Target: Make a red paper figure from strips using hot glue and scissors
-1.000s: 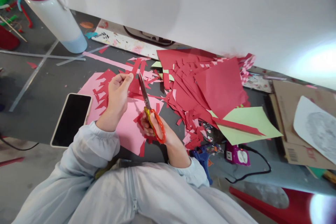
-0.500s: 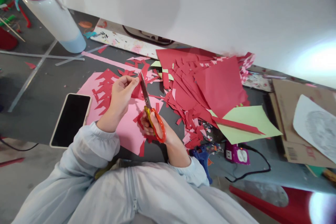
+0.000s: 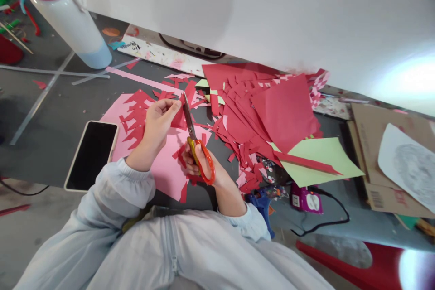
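My left hand point(image 3: 157, 123) pinches a small piece of red paper point(image 3: 178, 116) above a pink sheet point(image 3: 163, 163) lying on the dark table. My right hand point(image 3: 200, 167) grips scissors point(image 3: 197, 145) with orange and yellow handles; their blades point away from me and meet the red paper just right of my left fingers. Jagged red offcuts point(image 3: 134, 118) lie on the pink sheet under and left of my left hand.
A phone point(image 3: 91, 154) lies face up at the left near the table edge. A big heap of red paper point(image 3: 268, 113) with a green sheet point(image 3: 322, 158) fills the right. A white bottle point(image 3: 71, 18) stands far left. Blue glue gun point(image 3: 261, 201), purple plug point(image 3: 306, 199), cardboard point(image 3: 380, 158).
The red piece in my left hand has moved closer to the scissor blades, which have shifted slightly right and cut into it. Both arms otherwise stay in place.
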`<state>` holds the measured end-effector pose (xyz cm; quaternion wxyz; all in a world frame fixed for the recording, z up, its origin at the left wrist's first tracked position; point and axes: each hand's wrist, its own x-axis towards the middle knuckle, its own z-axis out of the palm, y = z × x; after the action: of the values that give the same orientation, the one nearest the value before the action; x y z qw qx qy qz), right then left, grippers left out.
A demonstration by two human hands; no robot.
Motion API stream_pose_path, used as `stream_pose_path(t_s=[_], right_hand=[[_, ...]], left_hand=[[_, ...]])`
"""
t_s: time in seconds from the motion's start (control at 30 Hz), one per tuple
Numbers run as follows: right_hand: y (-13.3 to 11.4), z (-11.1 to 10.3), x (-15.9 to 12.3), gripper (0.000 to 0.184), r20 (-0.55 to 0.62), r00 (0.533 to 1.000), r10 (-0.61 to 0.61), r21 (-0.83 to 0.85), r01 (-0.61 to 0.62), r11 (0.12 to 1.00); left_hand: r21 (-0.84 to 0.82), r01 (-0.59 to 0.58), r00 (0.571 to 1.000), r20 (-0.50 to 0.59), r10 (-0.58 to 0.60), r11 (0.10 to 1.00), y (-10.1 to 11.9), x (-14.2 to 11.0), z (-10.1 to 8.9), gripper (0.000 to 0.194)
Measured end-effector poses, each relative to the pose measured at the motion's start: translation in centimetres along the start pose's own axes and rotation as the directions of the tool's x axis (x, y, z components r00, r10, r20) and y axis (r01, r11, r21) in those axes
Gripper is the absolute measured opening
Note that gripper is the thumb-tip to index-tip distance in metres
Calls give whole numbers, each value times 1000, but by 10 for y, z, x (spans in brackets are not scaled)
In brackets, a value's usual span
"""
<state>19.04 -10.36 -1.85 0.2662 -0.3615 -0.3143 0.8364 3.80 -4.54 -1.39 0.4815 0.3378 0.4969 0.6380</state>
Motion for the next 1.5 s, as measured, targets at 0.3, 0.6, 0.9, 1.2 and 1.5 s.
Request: stream_pose_path(t_s=[0.3,0.6,0.9,1.2,1.5], right_hand=[[-1,0,0,65,2,1000,1,-2,-1,1000],[0,2,1,66,-13,1000,-6,-25,6,1000],[-1,3,0,64,-21,1000,-14,-22,13,1000],[1,2,0,63,-20,1000,-13,-11,12,1000],[3,5,1,63,-34,999,6,55,-4,998]], left_hand=[[2,6,1000,-24,-6,1000,4,0,2,19],[-1,21,1000,-16,-21,1000,4,0,2,23],[-10,4,1000,-6,-4,1000,1,1,1,25],[12,-5,1000,8,4,1000,2,1,1,29],[16,-2,1000,4,2,1000,1,-1,2,24]])
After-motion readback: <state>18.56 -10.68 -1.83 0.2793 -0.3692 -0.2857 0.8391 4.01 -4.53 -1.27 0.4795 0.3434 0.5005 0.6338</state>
